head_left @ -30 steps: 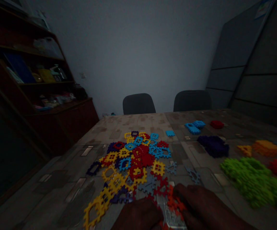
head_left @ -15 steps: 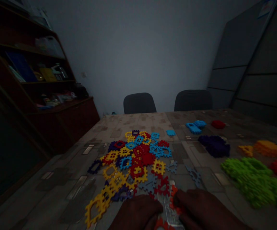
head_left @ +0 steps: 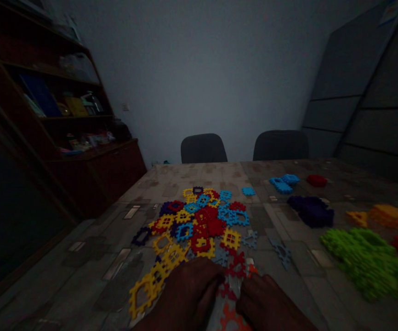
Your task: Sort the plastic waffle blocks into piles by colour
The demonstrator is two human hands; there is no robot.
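A loose spread of flat interlocking plastic pieces [head_left: 199, 220] in yellow, red, blue and purple lies on the table [head_left: 199, 174] in front of me. My left hand [head_left: 188, 292] rests at the near edge of the spread, fingers curled down over the pieces. My right hand [head_left: 271, 305] lies just to its right, fingers curled as well, close to an orange-red piece [head_left: 231, 317] and a dark red piece [head_left: 235, 266]. The room is dark, and what either hand grips is hidden.
Sorted heaps sit on the right: green [head_left: 367, 257], purple [head_left: 311, 210], blue [head_left: 281, 181], red [head_left: 316, 180], orange [head_left: 388, 215]. Two dark chairs [head_left: 204, 148] stand at the far side. A wooden shelf unit [head_left: 64, 138] fills the left wall.
Both hands have shifted leftward and forward into the near edge of the spread. They have drawn closer together. The view has tilted slightly.
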